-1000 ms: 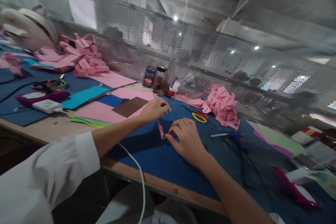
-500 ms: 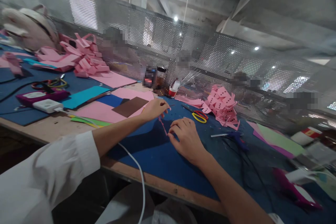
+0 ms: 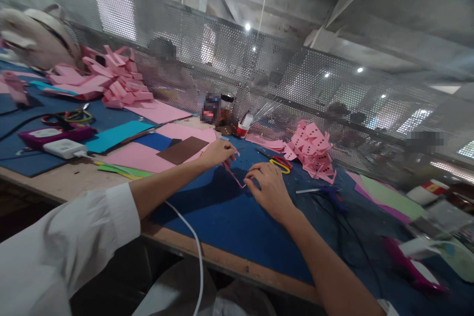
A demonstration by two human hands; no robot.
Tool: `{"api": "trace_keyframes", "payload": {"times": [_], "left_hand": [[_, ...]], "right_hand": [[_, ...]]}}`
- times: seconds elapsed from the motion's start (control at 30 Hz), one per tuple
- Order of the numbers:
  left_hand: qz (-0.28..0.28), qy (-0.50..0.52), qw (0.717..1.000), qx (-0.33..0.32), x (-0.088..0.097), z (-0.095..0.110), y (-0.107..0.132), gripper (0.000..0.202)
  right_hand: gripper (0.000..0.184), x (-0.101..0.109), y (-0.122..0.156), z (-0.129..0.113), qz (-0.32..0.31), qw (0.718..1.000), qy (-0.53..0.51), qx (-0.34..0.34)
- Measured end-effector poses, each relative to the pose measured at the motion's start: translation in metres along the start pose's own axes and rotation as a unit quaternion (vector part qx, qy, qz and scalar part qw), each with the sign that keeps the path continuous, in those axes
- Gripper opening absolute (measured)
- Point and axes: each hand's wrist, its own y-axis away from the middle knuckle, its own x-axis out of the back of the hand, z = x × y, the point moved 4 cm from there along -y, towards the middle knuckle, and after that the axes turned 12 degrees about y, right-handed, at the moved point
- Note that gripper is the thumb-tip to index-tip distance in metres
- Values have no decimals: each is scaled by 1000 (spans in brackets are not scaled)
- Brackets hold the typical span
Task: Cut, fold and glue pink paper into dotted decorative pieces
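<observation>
A thin pink paper strip [image 3: 234, 177] runs between my two hands, low above the blue mat [image 3: 222, 217]. Its upper end goes into the curled fingers of my left hand [image 3: 219, 152], which hide part of it. At the lower end, bent at the tip, the thumb and forefinger of my right hand [image 3: 269, 190] pinch it. Scissors with red and yellow handles [image 3: 280, 165] lie just beyond my right hand. To its right rests a blue glue gun [image 3: 331, 196] with its cord.
Dotted pink paper pieces [image 3: 311, 148] are heaped ahead right, folded pink strips [image 3: 124, 79] at the left. A brown sheet [image 3: 183, 150] and a turquoise sheet [image 3: 120, 136] lie left of my hands. A white cable [image 3: 196, 247] crosses the table edge. Perforated metal screen [image 3: 229, 66] stands behind.
My right hand has shifted slightly right, away from my left hand. More of the pink strip now shows, drawn out between them, with its lower end bent.
</observation>
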Motion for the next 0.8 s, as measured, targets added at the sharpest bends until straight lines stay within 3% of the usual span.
{"api": "trace_keyframes", "payload": {"times": [0.23,0.43,0.6,0.8], "left_hand": [[-5,57,998,25,-1,1,2,18],[-11,81,996,41,0,-1,1,20],[-10,83,995,47,0,-2,1,21],[-12,63,997,43,0,0,1,23]], "right_hand": [[21,1,0,-4,-4,1000,-16,21],[8,0,0,-3,-3,1000,-10,26],[20,1,1,-6,-11,999,-14,35],[6,1,0,-4,-3,1000,4,28]]}}
